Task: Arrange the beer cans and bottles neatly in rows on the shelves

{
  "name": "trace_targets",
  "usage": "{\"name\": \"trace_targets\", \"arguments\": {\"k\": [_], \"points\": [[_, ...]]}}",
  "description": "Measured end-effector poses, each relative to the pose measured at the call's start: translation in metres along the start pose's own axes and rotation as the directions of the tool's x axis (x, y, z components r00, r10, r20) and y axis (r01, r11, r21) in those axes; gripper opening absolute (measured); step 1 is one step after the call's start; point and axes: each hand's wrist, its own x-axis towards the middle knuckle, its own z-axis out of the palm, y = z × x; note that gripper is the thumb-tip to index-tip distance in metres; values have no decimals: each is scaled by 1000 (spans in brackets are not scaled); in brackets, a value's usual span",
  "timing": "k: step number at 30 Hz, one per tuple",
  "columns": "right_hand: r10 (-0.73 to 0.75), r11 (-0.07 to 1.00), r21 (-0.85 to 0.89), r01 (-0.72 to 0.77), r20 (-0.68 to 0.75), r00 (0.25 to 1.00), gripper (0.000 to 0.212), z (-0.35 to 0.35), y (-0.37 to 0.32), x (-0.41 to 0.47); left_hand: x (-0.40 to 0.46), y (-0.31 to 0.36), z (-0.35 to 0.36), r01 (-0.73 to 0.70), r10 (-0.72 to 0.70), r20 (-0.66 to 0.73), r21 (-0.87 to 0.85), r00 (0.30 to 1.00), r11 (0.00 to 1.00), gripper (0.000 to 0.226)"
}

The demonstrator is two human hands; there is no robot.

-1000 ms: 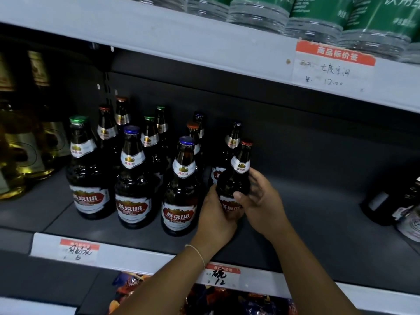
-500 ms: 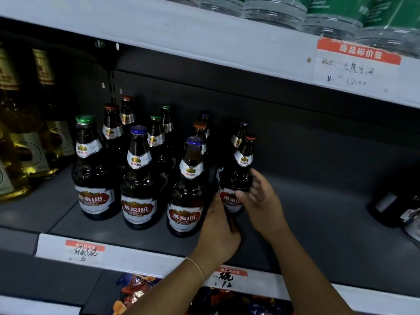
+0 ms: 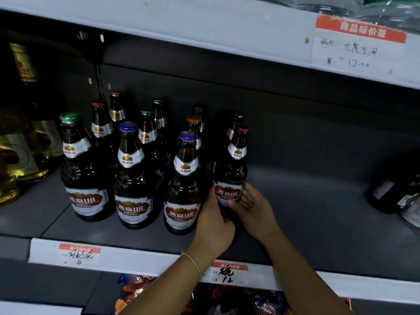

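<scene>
Several dark brown beer bottles with red and white labels stand in rows on the grey shelf (image 3: pixel 306 201). The rightmost front bottle (image 3: pixel 231 169), with a red cap, stands upright beside a blue-capped bottle (image 3: pixel 185 185). My left hand (image 3: pixel 213 223) grips its lower left side. My right hand (image 3: pixel 252 208) holds its lower right side, fingers curled against the label. Another bottle (image 3: pixel 235 123) stands just behind it.
Yellow liquor bottles (image 3: pixel 25 144) fill the shelf's far left. A dark bottle (image 3: pixel 391 192) lies at the far right. Price tags (image 3: pixel 227 272) run along the shelf edge. Snack packets (image 3: pixel 227 301) sit below, and wrapped green bottles (image 3: pixel 386 10) on the shelf above.
The red-capped bottle has turned so its label faces front. Both hands have slid down to its base. The view has moved closer.
</scene>
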Motion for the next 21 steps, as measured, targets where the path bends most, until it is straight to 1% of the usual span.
{"name": "trace_targets", "arguments": {"k": [6, 11, 21], "points": [[8, 1000, -13, -8, -10, 1000, 54, 1, 5, 2, 0, -1, 0, 4, -4, 0, -1, 1000, 1000, 83], [6, 999, -33, -6, -7, 1000, 52, 3, 5, 2, -2, 4, -1, 19, -19, 3, -5, 1000, 1000, 82], [28, 997, -73, -28, 7, 1000, 53, 5, 1, 2, -4, 11, -4, 60, -60, 43, 4, 997, 998, 81]]}}
